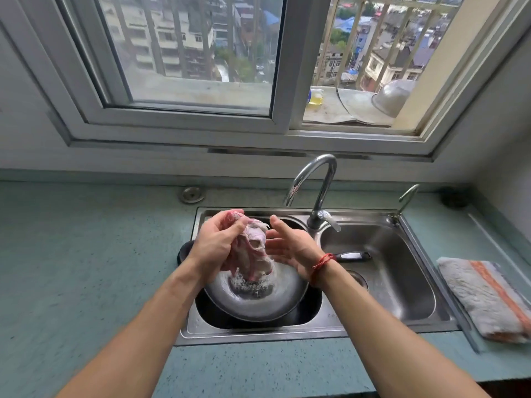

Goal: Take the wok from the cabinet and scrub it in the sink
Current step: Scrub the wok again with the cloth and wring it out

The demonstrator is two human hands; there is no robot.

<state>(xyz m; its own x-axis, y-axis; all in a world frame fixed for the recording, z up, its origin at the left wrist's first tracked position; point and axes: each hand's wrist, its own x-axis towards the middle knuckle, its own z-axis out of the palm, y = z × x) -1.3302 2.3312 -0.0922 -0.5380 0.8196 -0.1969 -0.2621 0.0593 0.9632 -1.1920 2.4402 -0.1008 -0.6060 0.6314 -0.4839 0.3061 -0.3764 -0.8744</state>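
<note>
While the wok (258,305) lies in the left basin of the sink (416,282), the left hand (218,245) holds a soapy cloth (255,251) above it, fingers clamped on the cloth. The right hand (290,248), at 3 o'clock of the cloth, has fingers straight and apart. A towel (485,300) lies on the counter (86,254) at 3 o'clock of the sink.

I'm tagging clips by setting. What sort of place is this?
Most likely a home kitchen, high up in an apartment block: a double steel sink with a faucet set in a green countertop, a wok in the left basin, and a window over rooftops.
</note>
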